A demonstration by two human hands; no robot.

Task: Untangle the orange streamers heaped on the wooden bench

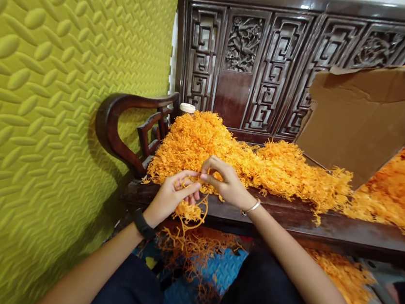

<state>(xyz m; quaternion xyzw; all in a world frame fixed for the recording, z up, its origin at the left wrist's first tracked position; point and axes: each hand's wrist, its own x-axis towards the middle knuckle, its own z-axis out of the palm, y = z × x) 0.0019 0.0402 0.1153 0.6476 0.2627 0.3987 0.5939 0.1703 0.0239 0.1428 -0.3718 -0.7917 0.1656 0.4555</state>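
Orange and thin, the strand (204, 212) I am handling hangs in a loop below my left hand (176, 194), over the front edge of the bench. That hand is closed lightly on it, thumb and forefinger drawn together, the other fingers curled beneath. My right hand (226, 181) has thumb and forefinger pinched at the same strand, so the fingertips of my 2 hands meet; the bit between them is too small for me to make out. A small orange clump (187, 212) shows just under my left fingers. I wear a dark band (144, 224) on my left wrist and a silver-coloured bangle (252, 207) on my right.

Beyond my hands, a big orange pile (197, 136) of branching pieces lies along the dark wooden bench (271, 217), highest near the curved armrest (108, 117) and running on to the right. A white lid (187, 107) shows behind it. Brown cardboard (367, 117) stands slanted before the carved backrest (243, 44). On my left is a yellow-green embossed wall (49, 81). Low down, near my dark-clothed knees (263, 290), loose orange bits (194, 253) hang or lie above blue matting (225, 269); I cannot tell which.
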